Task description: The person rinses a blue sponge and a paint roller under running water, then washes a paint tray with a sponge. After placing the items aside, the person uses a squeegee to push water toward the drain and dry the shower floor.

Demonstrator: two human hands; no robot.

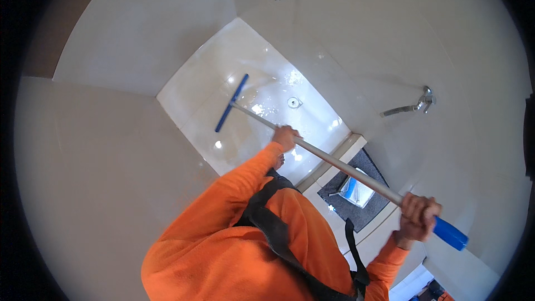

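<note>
A long-handled floor squeegee (345,167) slants across the view, its blue blade (224,117) down on the wet, glossy shower floor (203,100). My left hand (286,137) is closed round the pale pole partway along, nearer the blade. Close to the blue end grip, my right hand (419,216) wraps the upper end of the pole. Both arms are in orange sleeves. A round floor drain (294,102) lies to the right of the blade. Part of a bare foot shows just below my left hand.
A low raised ledge (334,159) borders the wet floor. Beyond it, a dark grey mat (356,220) bears a white and blue object (358,188). Pale walls surround the floor; a metal tap (426,100) juts from the right one.
</note>
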